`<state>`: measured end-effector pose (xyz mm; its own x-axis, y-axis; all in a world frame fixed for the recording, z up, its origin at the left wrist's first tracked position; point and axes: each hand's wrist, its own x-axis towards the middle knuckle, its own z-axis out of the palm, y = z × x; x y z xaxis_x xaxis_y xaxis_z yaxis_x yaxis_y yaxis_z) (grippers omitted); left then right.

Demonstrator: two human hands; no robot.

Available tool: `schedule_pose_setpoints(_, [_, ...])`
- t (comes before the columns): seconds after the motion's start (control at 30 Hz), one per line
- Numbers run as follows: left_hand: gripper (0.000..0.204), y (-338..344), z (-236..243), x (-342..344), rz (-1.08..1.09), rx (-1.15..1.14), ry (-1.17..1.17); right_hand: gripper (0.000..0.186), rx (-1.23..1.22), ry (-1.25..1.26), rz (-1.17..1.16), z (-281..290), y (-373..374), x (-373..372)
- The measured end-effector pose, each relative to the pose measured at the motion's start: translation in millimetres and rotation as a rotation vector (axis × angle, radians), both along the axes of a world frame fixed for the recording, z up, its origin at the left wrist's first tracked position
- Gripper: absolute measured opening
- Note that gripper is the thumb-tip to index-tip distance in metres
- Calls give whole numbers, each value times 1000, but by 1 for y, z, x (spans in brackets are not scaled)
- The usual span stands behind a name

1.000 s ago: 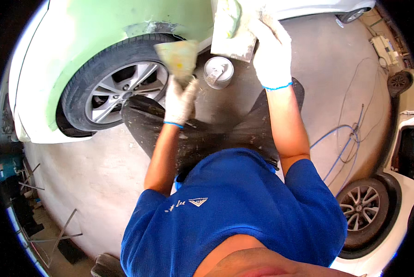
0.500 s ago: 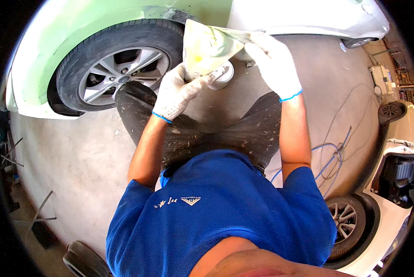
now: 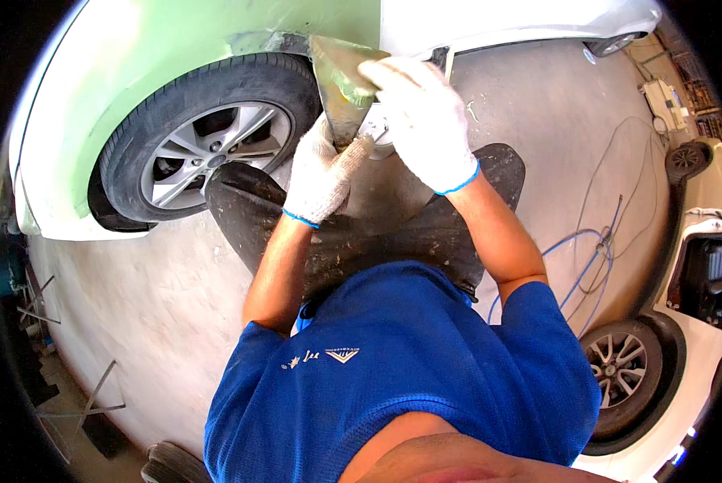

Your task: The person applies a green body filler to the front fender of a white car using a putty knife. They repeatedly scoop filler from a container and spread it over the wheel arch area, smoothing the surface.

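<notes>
My left hand (image 3: 320,175), in a white knit glove with a blue cuff, is closed on the lower end of a flat putty board (image 3: 341,84). Pale yellow-green putty is smeared on the board, which is tilted up. My right hand (image 3: 429,133), gloved the same way, is at the board's right edge with its fingers bent and blurred. A thin, pale, straight-edged piece (image 3: 448,64) shows just beyond that hand; I cannot tell whether the hand holds it. Behind both hands, a can (image 3: 382,150) stands partly hidden on the floor.
A light green car body (image 3: 216,32) with its wheel (image 3: 216,153) is close at the front left. A white car panel (image 3: 506,20) adjoins it. Blue hose (image 3: 590,258) and thin cable lie on the floor at right. Another car's wheel (image 3: 618,370) is at the lower right.
My right hand has moved left and nearer to me, over the can. The board has turned more edge-on, and my left hand has shifted slightly right. The view has shifted a little.
</notes>
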<state>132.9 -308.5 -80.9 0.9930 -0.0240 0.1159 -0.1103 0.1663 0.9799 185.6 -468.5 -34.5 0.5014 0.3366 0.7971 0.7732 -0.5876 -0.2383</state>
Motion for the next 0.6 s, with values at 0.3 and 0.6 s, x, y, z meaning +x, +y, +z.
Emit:
schedule_pose_setpoints(0.3, [30, 2, 33, -15, -155, 140, 376, 20, 206, 72, 293, 27, -22, 17])
schedule_pose_setpoints(0.6, [37, 5, 14, -11, 21, 169, 117, 24, 170, -21, -28, 2, -43, 27])
